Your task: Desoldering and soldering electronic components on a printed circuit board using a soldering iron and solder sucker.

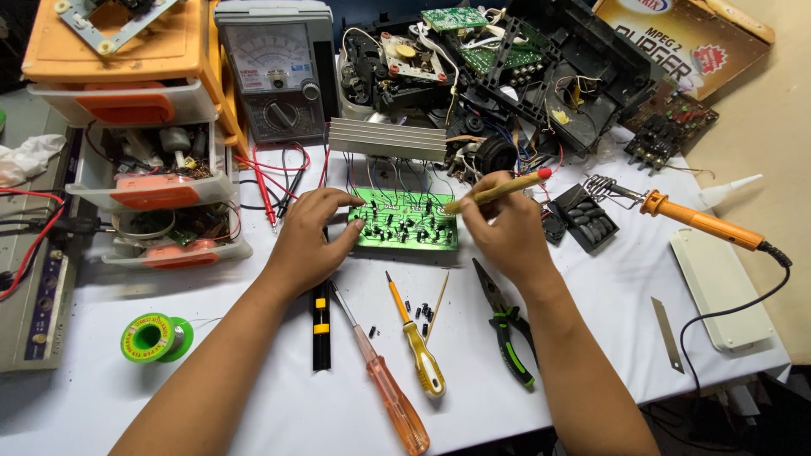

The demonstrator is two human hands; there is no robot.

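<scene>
Nearest the camera, an orange-handled screwdriver (393,395), a yellow-handled screwdriver (420,350) and green-grip pliers (509,329) are lying loose on the white-covered worktop (253,397), w/ a green solder spool (155,337) off to the left. Small black components (420,310) are sitting scattered between the tools (easy to sweep off w/ a forearm, in my view).

Further in, the left hand (311,241) is pressing down w/ fingers spread on the left edge of the green circuit board (404,221), which is lying flat mid-worktop. The right hand (507,232) is pinching a thin yellow stick w/ a red tip (500,189), its other end angling toward the board's right side; whether it's touching the board, I can't tell.

Risks, as I'm judging them: the board is being steadied on one side only, so a push from the stick could be pivoting or sliding it. Wires (397,173) are running from the board's far edge up to a finned heatsink (387,138), so any slide would be tugging those joints.

To the right, an orange soldering iron (701,221) is resting on a wire stand, its cord (726,314) trailing off the worktop edge: a snag could be dragging it toward the right wrist. Whether it's hot can't be told.

Farthest back, an analogue meter (277,72), orange drawers (135,93) and a gutted black chassis (524,67) are crowding the rear.
</scene>
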